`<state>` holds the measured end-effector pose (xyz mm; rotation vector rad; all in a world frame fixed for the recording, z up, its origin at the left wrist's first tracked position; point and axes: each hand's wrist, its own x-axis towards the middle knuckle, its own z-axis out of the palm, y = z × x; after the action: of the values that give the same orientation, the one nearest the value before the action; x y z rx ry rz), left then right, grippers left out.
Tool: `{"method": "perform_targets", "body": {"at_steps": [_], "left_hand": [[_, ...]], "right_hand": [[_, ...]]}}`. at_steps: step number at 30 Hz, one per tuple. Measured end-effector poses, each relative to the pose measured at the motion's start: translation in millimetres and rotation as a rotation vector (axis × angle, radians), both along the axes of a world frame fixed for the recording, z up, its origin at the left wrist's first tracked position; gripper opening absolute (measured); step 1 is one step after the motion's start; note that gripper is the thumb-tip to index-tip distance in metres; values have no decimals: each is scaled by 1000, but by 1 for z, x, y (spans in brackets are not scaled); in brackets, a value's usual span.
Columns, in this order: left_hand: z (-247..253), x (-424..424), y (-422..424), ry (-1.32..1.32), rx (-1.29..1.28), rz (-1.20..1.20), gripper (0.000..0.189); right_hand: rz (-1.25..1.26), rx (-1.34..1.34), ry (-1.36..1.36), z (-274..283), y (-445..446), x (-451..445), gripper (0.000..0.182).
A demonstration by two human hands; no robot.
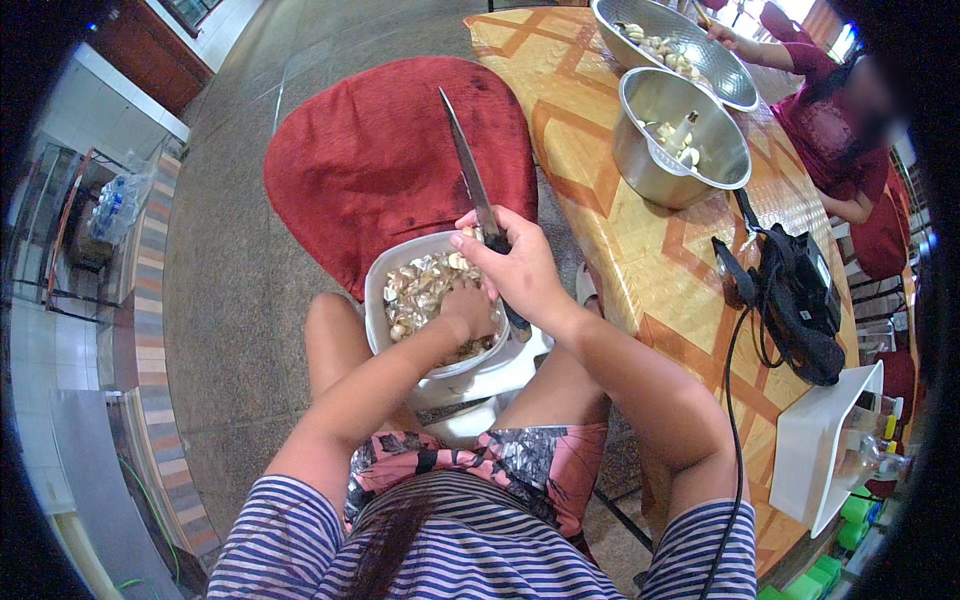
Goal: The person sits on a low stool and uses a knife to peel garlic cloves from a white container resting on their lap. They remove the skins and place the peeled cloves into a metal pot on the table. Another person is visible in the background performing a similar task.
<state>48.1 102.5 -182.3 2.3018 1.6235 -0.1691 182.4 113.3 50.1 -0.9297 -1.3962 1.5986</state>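
A white plastic tub (375,281) filled with pieces that look like cut mushrooms (420,289) is held between my knees, against a red chair seat (397,142). My left hand (469,311) reaches into the tub, its fingertips hidden among the pieces. Above the tub's right side, my right hand (517,259) grips a long kitchen knife (469,169) with a black handle, its blade pointing up and away over the red seat. A small pale piece shows by the thumb and fingertips of my right hand.
On the patterned table (570,142) at right stand a deep metal pot (660,169) and a wide metal basin (637,56), both holding pale pieces. Nearer are a black bag (799,300) with a cable and a white plastic container (810,450). Another person (847,135) sits across the table.
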Motion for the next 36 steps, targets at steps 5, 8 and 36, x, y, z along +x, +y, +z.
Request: {"method": "perform_targets", "body": {"at_steps": [5, 8, 36], "left_hand": [[49, 11, 2, -7, -217, 111, 49], [34, -16, 12, -328, -151, 107, 44], [129, -59, -26, -168, -32, 181, 41]], "right_hand": [[-18, 10, -14, -4, 2, 7, 21], [-15, 21, -39, 1, -1, -1, 22], [-6, 48, -16, -6, 3, 2, 21]]}}
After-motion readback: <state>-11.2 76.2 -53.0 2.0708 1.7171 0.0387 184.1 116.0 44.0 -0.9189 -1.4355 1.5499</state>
